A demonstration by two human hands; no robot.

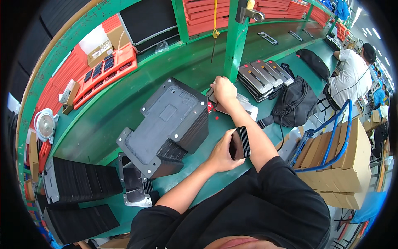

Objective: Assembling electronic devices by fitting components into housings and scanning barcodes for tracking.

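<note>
My left hand (224, 154) is wrapped round a small stack of thin black panels (243, 142), held on edge in front of my chest. Stretched out over it, my right arm ends beside the green post. There my right hand (224, 89) is closed, its fingertips partly hidden, against a flat greyish piece (211, 96). Light silver plates (247, 108) lie under my right wrist, with small red bits (210, 107) beside them. To the left of both hands stands a tall stack of black plates (166, 112) with metal dots at the corners.
More black plate stacks (83, 182) stand at left. Beyond the green post (235, 45) lie silver panels (259, 79), a black backpack (296, 101) and a black bag (313, 62). Cardboard boxes (336, 166) with a blue tubular handle (344, 137) are at right. A co-worker (352, 70) sits farther along.
</note>
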